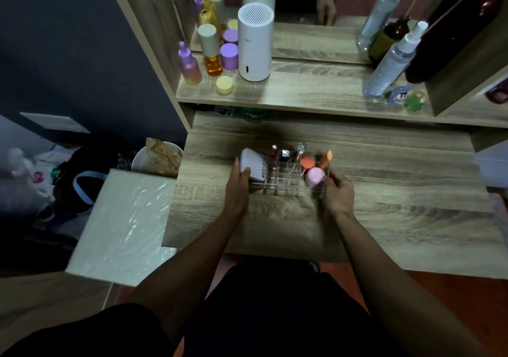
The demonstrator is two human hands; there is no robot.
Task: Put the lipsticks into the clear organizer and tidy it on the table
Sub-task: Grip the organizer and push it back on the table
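The clear organizer stands on the wooden table, gripped at both ends. My left hand holds its left end, thumb on a white tube that leans there. My right hand clasps the right end. Several lipsticks stand upright in the back cells: a dark pink one, a black one, a silver-topped one and an orange one. A pink round cap and a coral round cap sit in the right part.
On the shelf above stand a white cylinder device, purple and amber bottles, a yellow jar and clear spray bottles, in front of a mirror. A plastic-wrapped box and a bowl lie left of the table.
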